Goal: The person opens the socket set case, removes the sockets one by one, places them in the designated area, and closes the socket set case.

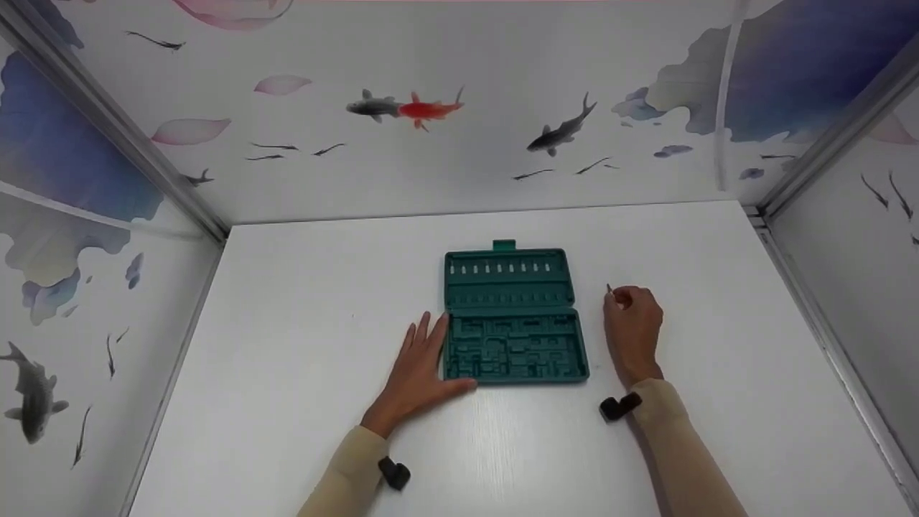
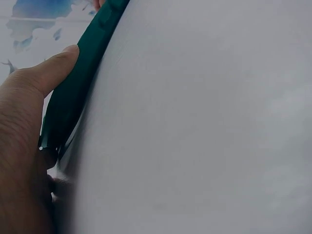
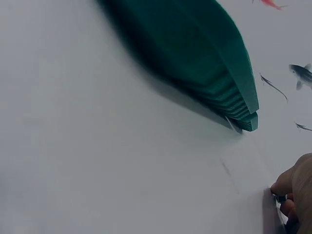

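With 12 o'clock pointing straight away from the person, the left hand [image 1: 418, 370] comes first, at the 8 o'clock corner of the case [image 1: 531, 380]. It grasps nothing: its fingers lie straight and spread toward 1 o'clock, the forefinger against the case's side, while the thumb reaches toward 3 o'clock and touches the near wall. The case, unfolded flat on the table [image 1: 287, 359], looks like hard moulded plastic, so it should be light and stiff and could skate on the smooth top; its outer walls offer the best hold.

The right hand [image 1: 635, 324] stands apart from the case at 3 o'clock, its forearm [image 1: 689, 459] coming in from 5 o'clock, its fingers curled and, with the thumb, pinching a bit [image 1: 609, 288] whose tip shows toward 11 o'clock. The bit seems tiny, rigid and probably metal, hard to harm but easy to drop; a fingertip pinch low on its shaft would leave the end free.

Farther off, the lid [image 1: 506, 284] holds a row of pale pegs [image 1: 498, 269], too small to identify, and a latch [image 1: 505, 245] juts out at 12 o'clock.
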Available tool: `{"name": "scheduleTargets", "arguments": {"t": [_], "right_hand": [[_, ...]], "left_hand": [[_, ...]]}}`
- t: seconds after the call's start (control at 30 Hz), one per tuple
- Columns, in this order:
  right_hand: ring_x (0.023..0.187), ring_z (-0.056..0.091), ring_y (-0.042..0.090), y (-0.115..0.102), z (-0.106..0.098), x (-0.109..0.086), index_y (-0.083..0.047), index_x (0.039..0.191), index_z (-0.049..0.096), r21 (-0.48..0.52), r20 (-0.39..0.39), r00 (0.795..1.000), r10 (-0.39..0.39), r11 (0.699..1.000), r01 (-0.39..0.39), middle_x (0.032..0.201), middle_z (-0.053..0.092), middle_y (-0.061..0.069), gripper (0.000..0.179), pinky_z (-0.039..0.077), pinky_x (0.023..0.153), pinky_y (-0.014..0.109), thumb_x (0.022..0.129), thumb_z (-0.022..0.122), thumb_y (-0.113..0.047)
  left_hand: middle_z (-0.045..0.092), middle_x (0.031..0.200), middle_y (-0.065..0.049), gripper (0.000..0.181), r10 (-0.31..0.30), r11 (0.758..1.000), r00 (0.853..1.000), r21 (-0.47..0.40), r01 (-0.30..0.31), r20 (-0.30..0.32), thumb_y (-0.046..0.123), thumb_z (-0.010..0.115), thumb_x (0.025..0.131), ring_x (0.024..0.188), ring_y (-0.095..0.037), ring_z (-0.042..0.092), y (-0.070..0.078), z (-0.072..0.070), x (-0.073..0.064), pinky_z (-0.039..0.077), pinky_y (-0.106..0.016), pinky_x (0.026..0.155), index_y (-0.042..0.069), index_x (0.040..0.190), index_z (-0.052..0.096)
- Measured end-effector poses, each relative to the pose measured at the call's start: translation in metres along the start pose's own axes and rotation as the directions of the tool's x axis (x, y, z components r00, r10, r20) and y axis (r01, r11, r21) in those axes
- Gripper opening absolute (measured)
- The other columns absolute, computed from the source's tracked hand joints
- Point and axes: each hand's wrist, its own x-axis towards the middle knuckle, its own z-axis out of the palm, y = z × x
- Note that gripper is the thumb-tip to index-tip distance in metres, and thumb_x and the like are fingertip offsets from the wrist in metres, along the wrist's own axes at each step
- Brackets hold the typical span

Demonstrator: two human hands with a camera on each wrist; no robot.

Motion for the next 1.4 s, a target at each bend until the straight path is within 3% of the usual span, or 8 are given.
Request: {"name": "scheduleTargets", "arguments": {"t": [0.3, 0.77, 0.97, 1.07, 1.2, 1.4], "right_hand": [[0.097, 0.063, 0.028, 0.004, 0.003, 0.0, 0.001, 0.114, 0.075, -0.009, -0.042, 0.998, -0.037, 0.999, 0.037, 0.105, 0.069, 0.015, 0.02, 0.055, 0.089, 0.039, 0.108, 0.068, -0.017], [0.098, 0.061, 0.027, 0.001, 0.002, -0.002, -0.001, 0.116, 0.074, 0.006, -0.039, 0.999, 0.015, 1.0, -0.015, 0.106, 0.069, 0.013, 0.024, 0.055, 0.091, 0.039, 0.109, 0.068, -0.024], [0.098, 0.061, 0.025, -0.003, -0.006, 0.003, -0.001, 0.117, 0.076, 0.042, -0.038, 0.999, 0.01, 0.999, -0.008, 0.106, 0.071, 0.014, 0.027, 0.052, 0.087, 0.033, 0.109, 0.07, -0.026], [0.096, 0.059, 0.025, -0.011, -0.013, 0.009, 0.001, 0.116, 0.077, 0.062, 0.003, 0.999, -0.036, 0.997, 0.036, 0.107, 0.072, 0.016, 0.025, 0.049, 0.085, 0.031, 0.107, 0.072, -0.022], [0.096, 0.059, 0.026, -0.026, -0.017, 0.019, 0.002, 0.117, 0.078, 0.101, 0.122, 0.986, -0.111, 0.99, 0.099, 0.108, 0.074, 0.018, 0.023, 0.047, 0.083, 0.028, 0.105, 0.076, -0.018], [0.099, 0.063, 0.028, -0.046, -0.006, 0.031, 0.003, 0.125, 0.077, 0.106, 0.318, 0.924, -0.212, 0.977, 0.188, 0.114, 0.074, 0.018, 0.027, 0.051, 0.084, 0.03, 0.105, 0.076, -0.016]], "left_hand": [[0.013, 0.183, -0.02, 0.126, 0.011, 1.0, 1.0, 0.021, -0.011, -0.009, 0.078, 0.077, 0.087, 0.17, -0.039, 0.007, 0.001, 0.001, 0.001, 0.011, -0.06, 0.136, 0.014, 0.178, 0.018], [0.009, 0.184, -0.017, 0.128, -0.013, 1.0, 1.0, 0.01, 0.013, -0.003, 0.081, 0.076, 0.086, 0.171, -0.039, 0.005, 0.0, 0.001, 0.0, 0.011, -0.059, 0.136, 0.017, 0.179, 0.016], [0.008, 0.185, -0.016, 0.128, -0.016, 1.0, 1.0, 0.002, 0.016, -0.002, 0.082, 0.076, 0.086, 0.17, -0.041, 0.005, 0.0, 0.002, 0.0, 0.011, -0.06, 0.135, 0.018, 0.179, 0.016], [0.008, 0.185, -0.016, 0.127, -0.017, 1.0, 1.0, -0.002, 0.017, -0.004, 0.081, 0.076, 0.086, 0.17, -0.041, 0.004, 0.0, 0.001, 0.0, 0.012, -0.06, 0.135, 0.019, 0.179, 0.016], [0.008, 0.185, -0.016, 0.125, -0.019, 1.0, 1.0, -0.005, 0.018, -0.007, 0.078, 0.077, 0.087, 0.171, -0.039, 0.003, 0.0, 0.0, 0.0, 0.01, -0.06, 0.136, 0.02, 0.179, 0.015], [0.006, 0.185, -0.015, 0.123, -0.016, 0.999, 1.0, -0.029, 0.016, 0.0, 0.076, 0.077, 0.089, 0.171, -0.039, 0.0, 0.001, 0.002, -0.002, 0.009, -0.061, 0.135, 0.02, 0.179, 0.014]]}}
